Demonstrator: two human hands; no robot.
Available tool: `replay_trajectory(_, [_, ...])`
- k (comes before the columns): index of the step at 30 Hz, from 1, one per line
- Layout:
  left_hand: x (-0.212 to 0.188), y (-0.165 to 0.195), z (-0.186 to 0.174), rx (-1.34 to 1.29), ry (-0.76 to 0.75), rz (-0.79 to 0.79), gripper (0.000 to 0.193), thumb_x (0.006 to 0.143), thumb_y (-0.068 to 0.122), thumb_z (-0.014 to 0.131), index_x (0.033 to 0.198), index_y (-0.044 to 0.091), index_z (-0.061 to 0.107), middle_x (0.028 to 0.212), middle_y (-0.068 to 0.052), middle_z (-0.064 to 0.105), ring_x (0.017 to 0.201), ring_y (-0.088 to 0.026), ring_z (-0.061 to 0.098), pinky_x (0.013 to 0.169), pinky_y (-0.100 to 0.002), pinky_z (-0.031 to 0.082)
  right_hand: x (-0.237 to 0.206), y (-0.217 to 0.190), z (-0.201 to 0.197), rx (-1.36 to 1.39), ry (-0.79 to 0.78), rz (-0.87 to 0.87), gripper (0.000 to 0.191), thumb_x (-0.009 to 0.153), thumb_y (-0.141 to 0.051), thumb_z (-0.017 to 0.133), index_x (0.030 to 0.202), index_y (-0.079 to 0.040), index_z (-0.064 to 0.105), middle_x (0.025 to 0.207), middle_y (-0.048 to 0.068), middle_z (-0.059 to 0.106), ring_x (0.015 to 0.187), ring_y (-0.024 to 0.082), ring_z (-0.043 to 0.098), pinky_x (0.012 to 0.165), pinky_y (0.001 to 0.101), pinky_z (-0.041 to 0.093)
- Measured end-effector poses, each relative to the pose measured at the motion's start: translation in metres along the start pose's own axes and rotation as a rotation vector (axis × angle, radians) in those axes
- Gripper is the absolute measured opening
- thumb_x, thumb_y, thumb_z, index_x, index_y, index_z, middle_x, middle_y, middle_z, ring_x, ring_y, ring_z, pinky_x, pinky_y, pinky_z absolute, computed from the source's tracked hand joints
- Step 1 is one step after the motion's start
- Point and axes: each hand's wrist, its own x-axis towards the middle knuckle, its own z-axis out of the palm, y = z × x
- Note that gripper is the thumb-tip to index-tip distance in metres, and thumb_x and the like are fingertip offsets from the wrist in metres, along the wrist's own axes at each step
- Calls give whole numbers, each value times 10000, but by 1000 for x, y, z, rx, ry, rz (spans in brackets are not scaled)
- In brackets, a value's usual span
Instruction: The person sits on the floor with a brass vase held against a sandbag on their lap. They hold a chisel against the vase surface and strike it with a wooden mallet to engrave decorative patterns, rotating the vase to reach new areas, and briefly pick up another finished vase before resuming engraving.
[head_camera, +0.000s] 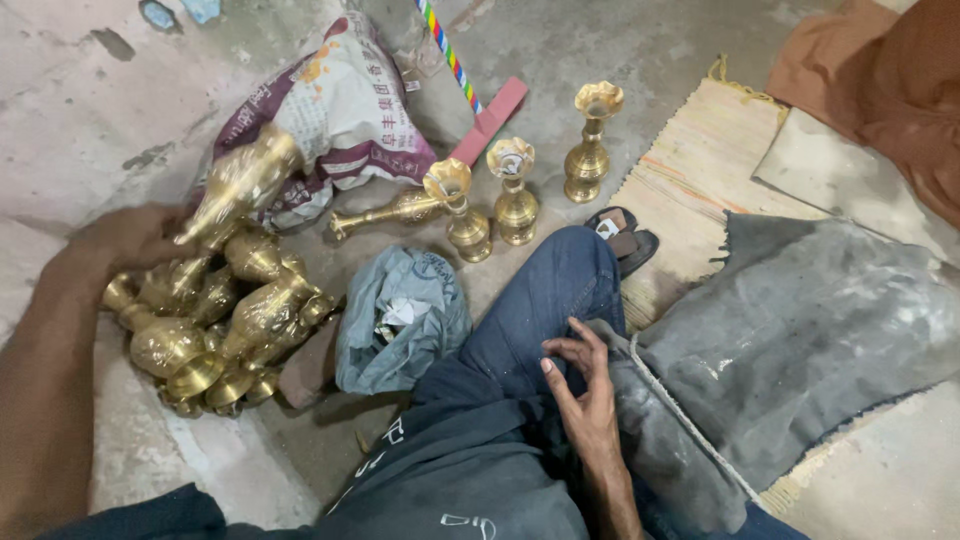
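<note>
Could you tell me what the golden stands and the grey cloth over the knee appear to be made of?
The stands in the pile look like polished brass: yellow-gold and shiny, with bright highlights. The upright ones look the same. The grey cloth seems a thick, matte woven fabric, dusty and frayed along its edge.

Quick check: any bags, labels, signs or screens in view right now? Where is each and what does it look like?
Printed sack: on the floor behind the heap of brass vases, crumpled, white and maroon with an orange patch.
Grey-blue plastic bag: on the floor beside the knee, scrunched, white paper inside.
No signs or screens.
</note>
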Motion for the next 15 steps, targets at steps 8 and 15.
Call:
replay_trajectory(8, [-3, -41, 44, -155, -188, -168, 739, 821, 270, 880, 1478, 173, 555, 1366, -153, 668, 1091, -371, 741, 839, -511, 638, 7, 5, -1, -120, -39, 5, 644, 920, -108, 709, 1487, -76, 405, 1143, 100, 726, 1085, 200, 699, 938, 342, 510])
replay_trajectory(15, [10, -49, 44, -184, -216, -291, 674, 769, 74, 926, 1376, 122, 636, 1327, -176, 706, 1145, -355, 710, 916, -496, 615, 7, 7, -2, -211, -52, 60, 656, 898, -104, 710, 1481, -108, 411, 1133, 81, 730, 1045, 190, 704, 794, 342, 534])
